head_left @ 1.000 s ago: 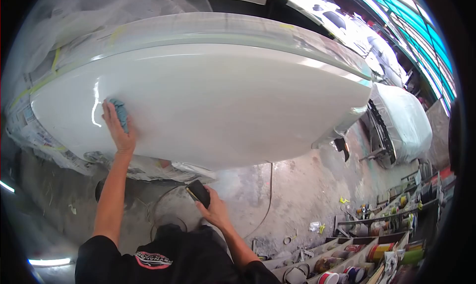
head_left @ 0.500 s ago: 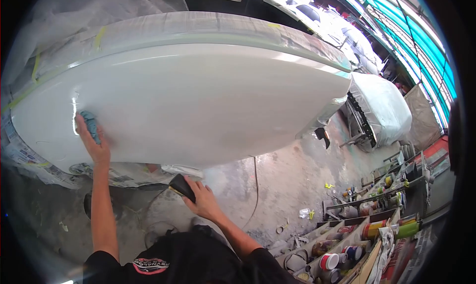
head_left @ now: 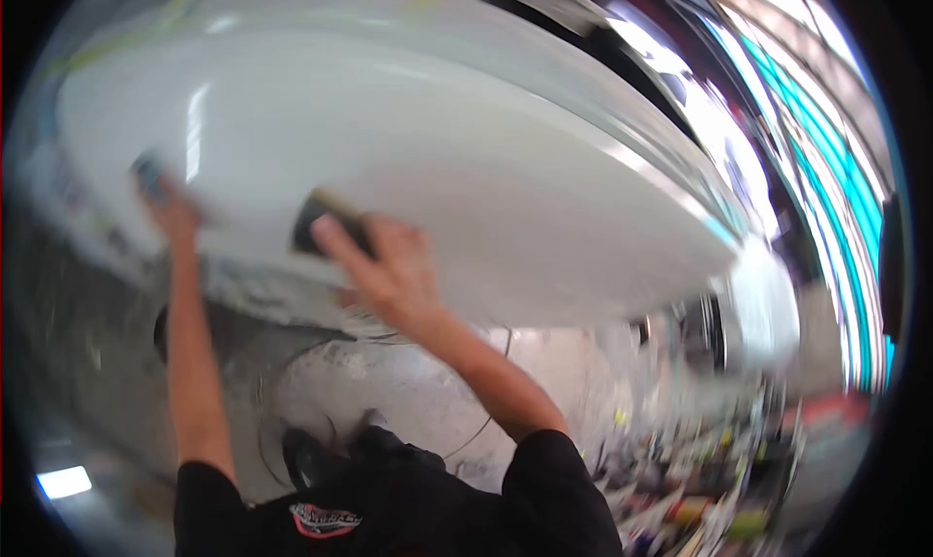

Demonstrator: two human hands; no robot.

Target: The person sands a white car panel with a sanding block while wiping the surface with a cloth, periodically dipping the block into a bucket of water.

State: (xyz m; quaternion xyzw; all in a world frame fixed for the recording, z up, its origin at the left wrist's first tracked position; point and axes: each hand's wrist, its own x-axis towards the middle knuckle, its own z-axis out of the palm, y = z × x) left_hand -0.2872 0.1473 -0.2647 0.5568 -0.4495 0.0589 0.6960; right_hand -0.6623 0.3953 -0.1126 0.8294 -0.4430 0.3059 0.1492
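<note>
A large white car panel (head_left: 505, 207) fills the middle of the head view, its glossy surface smeared by motion. At its left part, my left hand (head_left: 175, 212) is closed around a blue-green cloth (head_left: 149, 174), which overlaps the panel. Over the lower middle of the panel, my right hand (head_left: 397, 270) grips a dark sanding block (head_left: 321, 219) with a yellowish edge. The thumb lies across the block's near face, and the fingers are behind it.
Masking film and tape (head_left: 126, 47) border the panel's upper left. A hose (head_left: 486, 416) loops over the concrete floor (head_left: 408, 382) near my feet. Shelves with cans and tools (head_left: 680, 499) stand at lower right. A covered white part (head_left: 763, 304) is beyond the panel's right end.
My right hand has risen with the sanding block from below the panel's edge to over its surface. My left hand has shifted slightly left with the cloth. The camera view has turned.
</note>
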